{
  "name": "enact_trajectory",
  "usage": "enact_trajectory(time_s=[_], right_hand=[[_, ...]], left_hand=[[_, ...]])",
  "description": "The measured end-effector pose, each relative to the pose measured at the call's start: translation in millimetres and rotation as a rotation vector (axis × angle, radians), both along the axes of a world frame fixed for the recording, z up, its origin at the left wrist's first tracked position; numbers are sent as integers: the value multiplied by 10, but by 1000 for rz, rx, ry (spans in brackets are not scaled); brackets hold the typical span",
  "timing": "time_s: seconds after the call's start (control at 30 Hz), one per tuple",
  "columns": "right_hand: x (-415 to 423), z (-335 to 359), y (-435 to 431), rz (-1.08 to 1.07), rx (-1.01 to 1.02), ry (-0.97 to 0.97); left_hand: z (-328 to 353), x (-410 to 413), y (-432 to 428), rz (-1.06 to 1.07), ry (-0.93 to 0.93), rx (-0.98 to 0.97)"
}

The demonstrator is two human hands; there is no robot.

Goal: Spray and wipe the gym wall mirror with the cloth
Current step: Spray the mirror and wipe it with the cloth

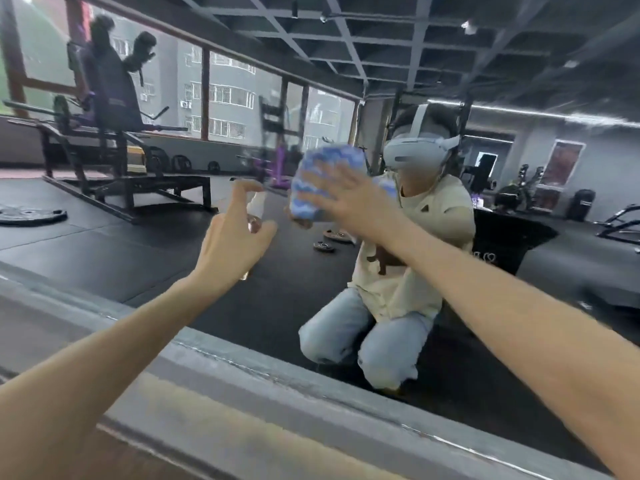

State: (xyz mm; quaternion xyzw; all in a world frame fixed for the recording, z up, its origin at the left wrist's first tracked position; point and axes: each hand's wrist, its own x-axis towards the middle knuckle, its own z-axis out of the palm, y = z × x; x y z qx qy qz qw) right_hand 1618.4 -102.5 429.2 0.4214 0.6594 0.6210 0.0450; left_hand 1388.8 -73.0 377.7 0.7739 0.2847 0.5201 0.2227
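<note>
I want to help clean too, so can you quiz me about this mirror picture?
1. Which hand holds the bottle? A) left B) right
2. True or false: the right hand presses the cloth on the mirror.
3. Fill in: the cloth is white and ____.

Key: 1) A, the left hand. 2) True. 3) Blue.

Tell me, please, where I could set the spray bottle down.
The grey ledge below the mirror looks bare between left forearm and right forearm. Crowded above: left hand gripping the spray bottle, right hand pressing the cloth.
</note>
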Motion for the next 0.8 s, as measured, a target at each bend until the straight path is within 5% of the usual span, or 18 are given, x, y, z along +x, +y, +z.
enact_trajectory(time_s=[0.1, 0.17, 0.23, 0.33, 0.4, 0.5, 0.63, 0.7, 0.8], right_hand=[[-1, 1036, 65, -33, 334, 317], [-127, 926, 102, 1, 467, 432], [-178, 123, 61, -35, 305, 372], [-85, -1306, -229, -42, -243, 191], [58, -1432, -267, -30, -416, 42], [170, -282, -96, 122, -173, 34], [246, 1200, -238, 26, 334, 363], [206, 720, -242, 69, 397, 422], [210, -698, -259, 91, -64, 179]], left_hand=[[-12, 71, -82, -30, -69, -10], [14, 78, -109, -45, -66, 4], [68, 46, -120, -54, -70, -2], [80, -14, -109, -64, -50, 12], [61, -14, -90, -73, -15, 27], [104, 129, -59, -75, -12, 28], [210, 368, -162, -70, -127, 28], [321, 379, -235, -78, -111, 65], [499, 297, -265, -79, -86, 129]])
